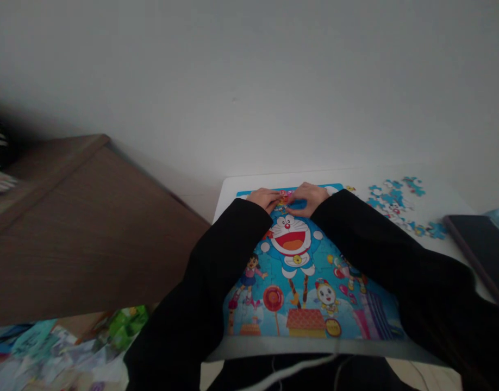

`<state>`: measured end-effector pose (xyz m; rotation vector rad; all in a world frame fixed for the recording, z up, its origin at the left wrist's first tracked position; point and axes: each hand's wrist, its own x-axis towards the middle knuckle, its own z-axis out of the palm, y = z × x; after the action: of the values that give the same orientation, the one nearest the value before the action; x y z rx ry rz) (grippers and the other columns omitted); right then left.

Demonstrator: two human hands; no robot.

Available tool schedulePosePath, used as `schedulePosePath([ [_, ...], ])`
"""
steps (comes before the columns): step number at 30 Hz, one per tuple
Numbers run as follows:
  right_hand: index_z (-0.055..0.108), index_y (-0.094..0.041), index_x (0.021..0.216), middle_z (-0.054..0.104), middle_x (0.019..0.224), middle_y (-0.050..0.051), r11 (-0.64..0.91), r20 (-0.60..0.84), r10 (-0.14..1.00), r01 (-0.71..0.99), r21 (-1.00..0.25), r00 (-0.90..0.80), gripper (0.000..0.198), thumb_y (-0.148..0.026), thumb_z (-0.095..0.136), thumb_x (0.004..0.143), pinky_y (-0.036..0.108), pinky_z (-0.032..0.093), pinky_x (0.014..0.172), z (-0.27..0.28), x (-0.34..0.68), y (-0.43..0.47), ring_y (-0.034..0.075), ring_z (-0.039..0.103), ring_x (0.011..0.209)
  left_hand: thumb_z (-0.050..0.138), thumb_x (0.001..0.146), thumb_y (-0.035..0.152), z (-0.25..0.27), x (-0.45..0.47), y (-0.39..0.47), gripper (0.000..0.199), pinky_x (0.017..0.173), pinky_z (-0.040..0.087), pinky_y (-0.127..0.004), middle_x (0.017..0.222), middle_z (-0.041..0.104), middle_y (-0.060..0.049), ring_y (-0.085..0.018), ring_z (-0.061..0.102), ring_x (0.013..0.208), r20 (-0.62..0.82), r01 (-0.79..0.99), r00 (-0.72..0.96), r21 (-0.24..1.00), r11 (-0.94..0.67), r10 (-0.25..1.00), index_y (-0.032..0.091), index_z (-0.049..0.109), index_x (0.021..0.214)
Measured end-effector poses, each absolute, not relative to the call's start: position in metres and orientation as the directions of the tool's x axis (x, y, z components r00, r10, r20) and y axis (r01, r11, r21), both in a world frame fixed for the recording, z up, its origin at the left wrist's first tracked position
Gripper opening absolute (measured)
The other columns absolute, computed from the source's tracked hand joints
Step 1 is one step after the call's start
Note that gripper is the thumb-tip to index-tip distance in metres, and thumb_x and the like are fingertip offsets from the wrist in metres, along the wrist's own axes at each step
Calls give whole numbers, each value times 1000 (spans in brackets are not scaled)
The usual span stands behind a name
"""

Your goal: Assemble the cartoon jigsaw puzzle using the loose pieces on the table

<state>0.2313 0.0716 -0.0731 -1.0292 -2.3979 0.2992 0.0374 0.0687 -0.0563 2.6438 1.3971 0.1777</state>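
A jigsaw puzzle (292,288) with a blue cartoon cat picture lies on the white table, mostly assembled. My left hand (264,199) rests on its upper part, fingers stretched out, tips at a small pink and yellow patch near the top. Just to the right, my right hand (309,199) curves over the same patch, its thumb and fingertips drawn in toward each other. Whatever is between them is too small to make out. Blue surface shows inside the curve of that hand. Both forearms, in black sleeves, cover parts of the puzzle's left and right sides.
Loose puzzle pieces (392,201) are scattered on the table (441,198) at the right, one small piece (350,188) nearer the puzzle. A dark flat object (478,244) lies at the right edge. A wall stands behind; a brown cabinet (111,233) is at left. A white cable (290,372) hangs in front.
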Motion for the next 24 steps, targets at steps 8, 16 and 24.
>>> schedulePosePath([
  [8,71,-23,84,71,90,7,574,321,818,714,-402,-477,21,-35,55,80,38,51,84,-74,234,79,23,65,88,52,92,31,-67,39,69,28,99,44,-33,120,65,-4,-18,57,111,135,833,493,212,-511,859,20,63,116],
  [16,72,-21,90,71,92,6,589,314,806,733,-340,-503,20,-31,56,82,35,50,82,-75,234,80,21,65,86,50,93,24,-68,44,70,26,95,47,-35,117,66,-4,-21,60,107,149,832,518,142,-537,842,21,65,114],
  [24,73,-21,99,70,98,8,593,342,791,773,-224,-507,29,-35,49,89,33,48,73,-79,233,76,22,63,87,55,90,25,-72,42,66,27,99,44,-40,119,65,-4,-21,59,110,190,820,518,169,-547,834,23,64,116],
])
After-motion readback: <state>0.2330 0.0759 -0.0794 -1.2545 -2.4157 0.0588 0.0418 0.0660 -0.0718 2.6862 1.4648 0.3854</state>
